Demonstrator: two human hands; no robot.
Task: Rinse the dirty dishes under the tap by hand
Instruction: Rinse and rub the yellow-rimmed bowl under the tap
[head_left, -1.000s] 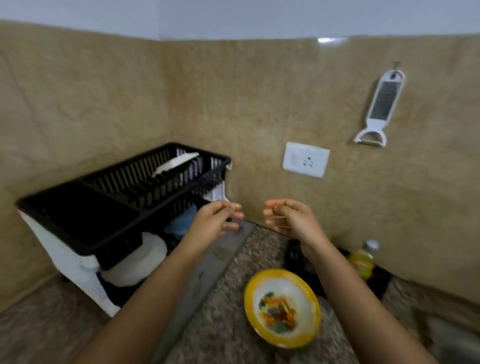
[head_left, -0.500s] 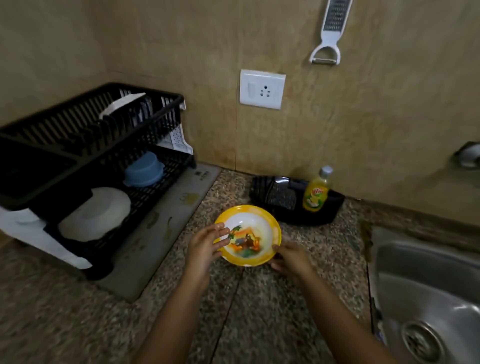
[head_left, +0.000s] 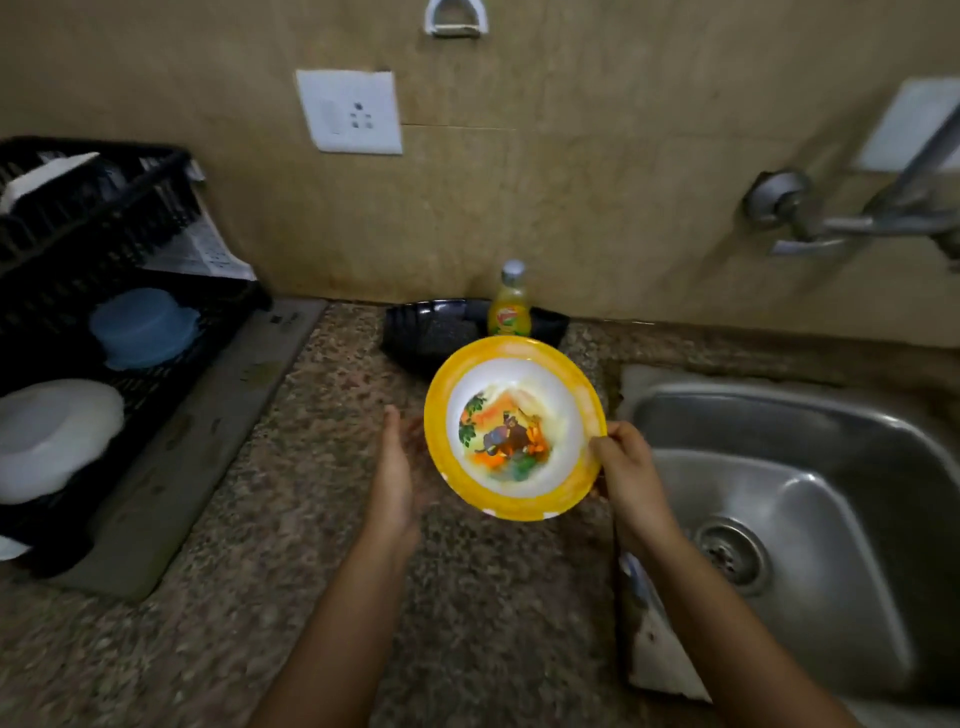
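Beside the open left hand (head_left: 392, 470), the right hand (head_left: 626, 470) pinches the yellow bowl (head_left: 514, 428) by its rim; it looks light, stiff, possibly slippery.

The granite counter (head_left: 291, 545) is bare below the hands, with open room there. To the left, the dish rack (head_left: 78, 249) blocks the way. Behind, a black tray (head_left: 415, 332) with a soap bottle (head_left: 510, 306) stands near the wall. To the right, the sink (head_left: 810, 499) is open, and the tap (head_left: 852, 218) reaches over it.
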